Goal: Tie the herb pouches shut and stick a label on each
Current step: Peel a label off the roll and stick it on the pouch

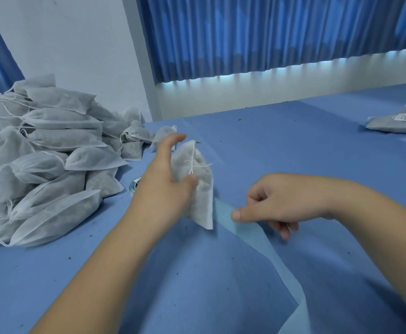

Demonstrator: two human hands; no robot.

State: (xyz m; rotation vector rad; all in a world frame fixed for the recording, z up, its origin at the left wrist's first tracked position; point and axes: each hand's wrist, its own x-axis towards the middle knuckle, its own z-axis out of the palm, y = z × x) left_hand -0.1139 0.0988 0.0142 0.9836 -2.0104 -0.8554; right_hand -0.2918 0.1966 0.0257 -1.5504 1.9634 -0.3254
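Head view: herb pouch (200,189) upright, pinched by left hand (167,179), drawstring (193,160) exposed for tying; right hand (276,201) beside it, fingers loosely curled, empty.

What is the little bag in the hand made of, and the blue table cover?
The herb pouch looks like thin white non-woven fabric: matte, fuzzy-edged, and dark filling shows faintly through. The blue table cover seems a similar matte non-woven sheet, possibly paper-like; it creases and its edge folds over.
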